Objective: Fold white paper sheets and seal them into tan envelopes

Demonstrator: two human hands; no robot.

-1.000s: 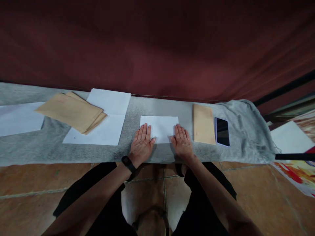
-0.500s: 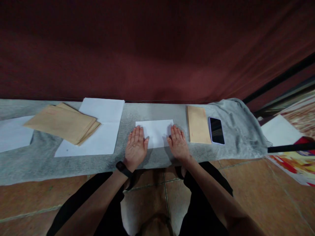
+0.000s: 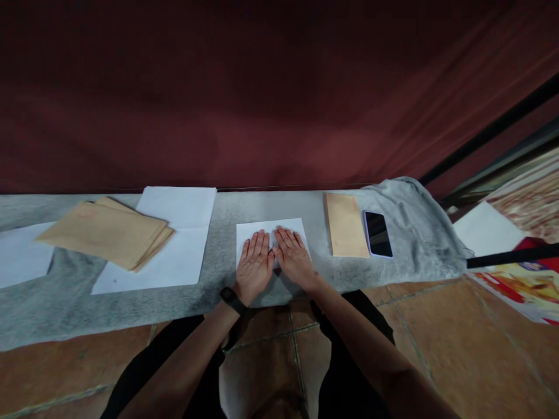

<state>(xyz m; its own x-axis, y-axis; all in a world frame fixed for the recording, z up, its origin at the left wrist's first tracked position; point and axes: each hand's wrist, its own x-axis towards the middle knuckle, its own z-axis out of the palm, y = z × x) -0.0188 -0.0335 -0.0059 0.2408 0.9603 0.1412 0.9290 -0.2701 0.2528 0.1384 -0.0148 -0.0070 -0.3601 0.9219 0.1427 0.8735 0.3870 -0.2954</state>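
Note:
A white sheet of paper [image 3: 257, 227], probably folded, lies on the grey cloth in front of me. Flat on its left half rests my left hand [image 3: 254, 263], palm down with fingers stretched out; a black band circles that wrist. My right hand [image 3: 293, 256] lies flat on the right half, fingers extended. The two thumbs meet or nearly meet over the middle of the paper. Both hands cover most of its lower part. Neither one grips anything.
To the left, several brown envelopes [image 3: 105, 233] lie on larger white sheets [image 3: 183, 262]. Another white sheet [image 3: 21, 256] is at the far left. On the right are a stack of brown envelopes [image 3: 347, 226] and a phone [image 3: 378, 234]. A dark red curtain [image 3: 262, 116] hangs behind the cloth-covered surface [image 3: 244, 203].
Both hands have slid inward from the paper's left and right edges to its middle, staying flat. The view has shifted slightly; the other things lie as before.

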